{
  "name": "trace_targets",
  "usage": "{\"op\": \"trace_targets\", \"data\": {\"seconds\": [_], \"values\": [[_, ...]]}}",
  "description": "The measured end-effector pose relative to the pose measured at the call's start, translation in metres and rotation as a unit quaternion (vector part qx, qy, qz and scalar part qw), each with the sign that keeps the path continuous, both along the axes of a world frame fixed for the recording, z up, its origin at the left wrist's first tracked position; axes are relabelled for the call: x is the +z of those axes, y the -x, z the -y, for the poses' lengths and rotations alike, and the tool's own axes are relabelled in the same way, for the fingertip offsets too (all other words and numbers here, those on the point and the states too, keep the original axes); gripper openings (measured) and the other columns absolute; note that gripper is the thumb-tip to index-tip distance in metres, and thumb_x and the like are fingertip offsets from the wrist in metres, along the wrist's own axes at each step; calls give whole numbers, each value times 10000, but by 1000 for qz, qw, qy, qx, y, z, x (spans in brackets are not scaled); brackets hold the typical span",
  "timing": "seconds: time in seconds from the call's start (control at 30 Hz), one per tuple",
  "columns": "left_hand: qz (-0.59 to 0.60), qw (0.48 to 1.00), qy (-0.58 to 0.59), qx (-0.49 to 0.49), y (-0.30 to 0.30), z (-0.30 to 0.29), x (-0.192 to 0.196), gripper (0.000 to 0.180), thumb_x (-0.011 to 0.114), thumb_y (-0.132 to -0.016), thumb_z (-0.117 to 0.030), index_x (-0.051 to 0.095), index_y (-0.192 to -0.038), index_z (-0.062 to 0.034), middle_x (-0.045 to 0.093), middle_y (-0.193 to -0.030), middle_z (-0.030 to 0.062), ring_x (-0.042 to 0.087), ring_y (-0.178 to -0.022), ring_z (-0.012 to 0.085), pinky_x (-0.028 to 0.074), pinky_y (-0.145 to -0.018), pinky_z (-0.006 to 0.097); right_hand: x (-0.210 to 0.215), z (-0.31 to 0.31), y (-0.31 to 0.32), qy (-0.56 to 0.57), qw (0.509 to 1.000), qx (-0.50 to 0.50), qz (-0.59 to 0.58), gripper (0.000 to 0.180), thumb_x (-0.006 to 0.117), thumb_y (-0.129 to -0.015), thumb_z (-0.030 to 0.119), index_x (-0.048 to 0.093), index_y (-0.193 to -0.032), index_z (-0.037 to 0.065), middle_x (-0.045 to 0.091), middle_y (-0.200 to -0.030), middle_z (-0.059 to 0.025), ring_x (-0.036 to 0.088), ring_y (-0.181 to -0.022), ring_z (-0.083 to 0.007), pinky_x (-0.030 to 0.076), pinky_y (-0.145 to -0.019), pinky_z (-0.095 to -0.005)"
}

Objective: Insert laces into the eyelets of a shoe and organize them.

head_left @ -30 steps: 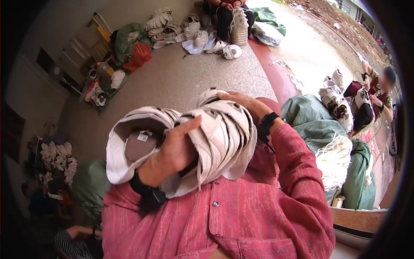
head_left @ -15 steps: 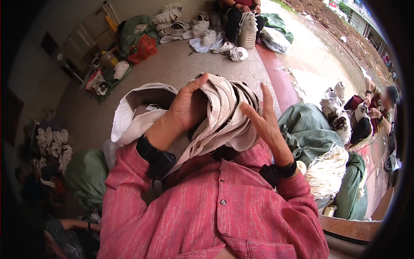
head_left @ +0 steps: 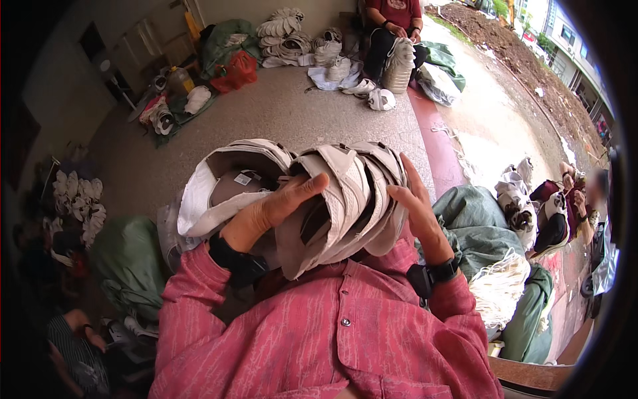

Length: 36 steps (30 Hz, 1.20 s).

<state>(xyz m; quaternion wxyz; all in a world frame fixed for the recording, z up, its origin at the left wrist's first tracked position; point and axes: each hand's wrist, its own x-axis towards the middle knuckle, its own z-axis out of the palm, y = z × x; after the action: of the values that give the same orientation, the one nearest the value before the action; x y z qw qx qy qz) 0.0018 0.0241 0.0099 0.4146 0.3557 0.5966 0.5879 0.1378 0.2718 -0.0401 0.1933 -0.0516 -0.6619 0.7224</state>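
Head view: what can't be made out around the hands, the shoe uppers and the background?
All in the head view:
Left hand: most fingers hidden by the shoe uppers.
Exact number of uppers: they overlap and hide one another.
White label: too small to read.
Person seated at the top: head cut off by the upper edge.

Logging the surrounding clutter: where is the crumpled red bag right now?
In the head view, the red bag sits at upper left, in front of a green sack and right of a yellowish jug.
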Motion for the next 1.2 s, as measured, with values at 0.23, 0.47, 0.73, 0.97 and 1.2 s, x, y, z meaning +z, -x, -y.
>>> {"op": "trace_targets", "data": {"seconds": [0.23, 0.47, 0.73, 0.97, 1.2], "values": [[69, 990, -126, -12, -42, -16, 31, 723, 618, -931, -491, 394, -1422, -10, 497, -1348, 65, 447, -1239, 146, 346, -1062, 305, 69, -19, 0, -125, 992, 9, -5, 669, 561, -796, 184, 437, -1410, -49, 560, -1300, -172, 520, -1186, -225, 375, -1037, -303], [309, 919, -245, -30, -47, -14, 30, 573, 467, -925, -334, 435, -1373, 21, 551, -1334, 159, 557, -1204, 270, 413, -1060, 396, 87, -52, -3, -142, 989, 48, -12, 562, 513, -799, 180, 547, -1309, -51, 601, -1265, -151, 545, -1179, -205, 387, -1041, -316], [393, 866, -304, 52, 8, 18, -38, 587, 462, -852, -237, 471, -1346, 81, 563, -1325, 208, 573, -1191, 331, 445, -1055, 435, -61, -71, 29, 69, 996, 62, -14, 724, 479, -740, 60, 349, -1450, 3, 549, -1326, -139, 539, -1205, -211, 405, -1045, -310], [413, 879, -232, 58, 21, 29, -42, 498, 474, -857, -202, 557, -1285, 38, 606, -1279, 196, 629, -1108, 309, 492, -1004, 414, -54, -41, -5, 65, 997, 24, 13, 791, 528, -747, 64, 288, -1500, 23, 480, -1408, -142, 483, -1279, -236, 364, -1083, -337], [171, 974, -110, 105, -11, 40, -22, 543, 618, -824, -218, 532, -1298, 31, 634, -1216, 133, 626, -1086, 240, 480, -975, 355, -52, 19, -42, -13, 997, -62, -37, 844, 512, -696, 19, 239, -1495, -3, 339, -1488, -162, 350, -1384, -263, 279, -1139, -361]]}}
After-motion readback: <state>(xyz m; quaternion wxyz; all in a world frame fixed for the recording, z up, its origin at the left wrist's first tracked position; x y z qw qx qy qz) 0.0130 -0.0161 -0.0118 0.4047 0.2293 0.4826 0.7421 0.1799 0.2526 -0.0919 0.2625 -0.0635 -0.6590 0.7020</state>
